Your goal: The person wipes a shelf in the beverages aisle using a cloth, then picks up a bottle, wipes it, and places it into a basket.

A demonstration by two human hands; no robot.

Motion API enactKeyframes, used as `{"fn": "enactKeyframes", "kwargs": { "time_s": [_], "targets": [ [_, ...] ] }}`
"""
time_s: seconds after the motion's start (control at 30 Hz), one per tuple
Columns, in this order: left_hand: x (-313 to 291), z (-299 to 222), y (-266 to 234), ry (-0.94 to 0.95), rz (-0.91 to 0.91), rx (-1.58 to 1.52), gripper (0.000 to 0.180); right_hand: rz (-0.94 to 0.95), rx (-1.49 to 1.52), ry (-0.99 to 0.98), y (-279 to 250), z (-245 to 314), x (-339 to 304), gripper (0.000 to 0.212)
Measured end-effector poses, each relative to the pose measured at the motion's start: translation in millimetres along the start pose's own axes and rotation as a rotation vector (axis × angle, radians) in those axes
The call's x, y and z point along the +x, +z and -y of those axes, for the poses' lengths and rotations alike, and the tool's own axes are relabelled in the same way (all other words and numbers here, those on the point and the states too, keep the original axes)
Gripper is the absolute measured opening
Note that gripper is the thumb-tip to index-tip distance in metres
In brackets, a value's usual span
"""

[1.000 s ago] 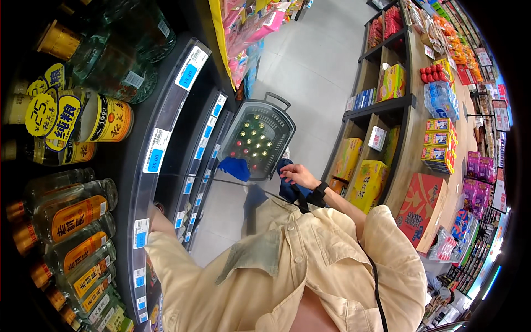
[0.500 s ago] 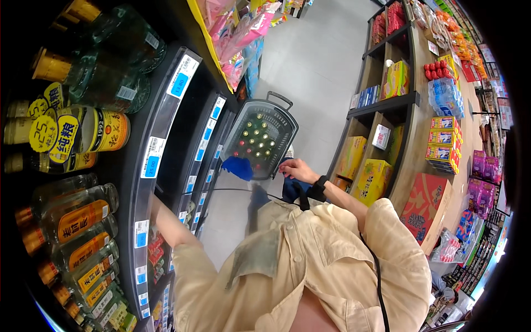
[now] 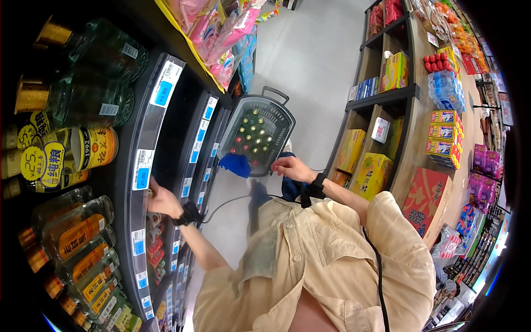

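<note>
My left hand (image 3: 164,200) reaches to the shelf edge on the left, beside a lower shelf opening. Its fingers bend around something at the price strip (image 3: 143,170) that I cannot make out. My right hand (image 3: 294,169) hovers by the near rim of a dark grey basket (image 3: 280,118), its fingers loosely bent and apart, nothing seen in them. Several bottles (image 3: 255,133) stand in the basket, mostly gold-capped, some red-capped. A blue cloth-like thing (image 3: 235,164) lies over the basket's near left corner.
Liquor bottles (image 3: 83,240) fill the upper left shelf, large green ones (image 3: 91,99) farther off. Pink bagged goods (image 3: 224,41) hang beyond. On the right, a wooden shelf unit holds yellow boxes (image 3: 373,172) and a red box (image 3: 426,200). A cable (image 3: 224,203) trails from my left wrist.
My left hand has come out from inside the shelf to its edge, showing the wristband. The right hand has shifted slightly left, still beside the basket. The view has moved a little.
</note>
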State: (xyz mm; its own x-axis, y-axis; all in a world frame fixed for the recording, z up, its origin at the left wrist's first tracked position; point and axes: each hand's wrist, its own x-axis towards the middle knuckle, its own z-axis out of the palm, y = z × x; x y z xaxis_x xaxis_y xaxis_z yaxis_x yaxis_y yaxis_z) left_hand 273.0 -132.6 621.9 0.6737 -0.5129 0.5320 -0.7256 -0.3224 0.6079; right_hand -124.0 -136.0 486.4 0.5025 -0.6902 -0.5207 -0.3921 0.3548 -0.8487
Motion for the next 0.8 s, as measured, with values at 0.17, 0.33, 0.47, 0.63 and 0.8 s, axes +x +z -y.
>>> {"fn": "enactKeyframes", "kwargs": {
  "time_s": [0.17, 0.33, 0.47, 0.63, 0.8],
  "targets": [
    [-41.4, -38.7, -29.2, 0.145, 0.071, -0.397, 0.027, 0.044, -0.038, -0.078, 15.1, 55.9, -5.8, 0.028],
    [-82.9, -69.3, -48.6, 0.209, 0.297, -0.515, 0.033, 0.18, 0.376, 0.077, 25.8, 95.7, -11.2, 0.046],
    [-115.9, -87.8, -55.2, 0.226, 0.516, -0.571, 0.034, 0.261, 0.857, 0.328, 30.4, 108.0, -10.9, 0.081],
    [-152.6, -114.9, -42.9, 0.227, 0.774, -0.625, 0.03, 0.39, 1.373, 0.445, 29.9, 90.8, -2.7, 0.089],
    [-178.8, -118.2, -19.2, 0.297, 0.983, -0.682, 0.033, 0.246, 1.462, 0.469, 24.6, 69.5, -9.8, 0.054]
  ]
}}
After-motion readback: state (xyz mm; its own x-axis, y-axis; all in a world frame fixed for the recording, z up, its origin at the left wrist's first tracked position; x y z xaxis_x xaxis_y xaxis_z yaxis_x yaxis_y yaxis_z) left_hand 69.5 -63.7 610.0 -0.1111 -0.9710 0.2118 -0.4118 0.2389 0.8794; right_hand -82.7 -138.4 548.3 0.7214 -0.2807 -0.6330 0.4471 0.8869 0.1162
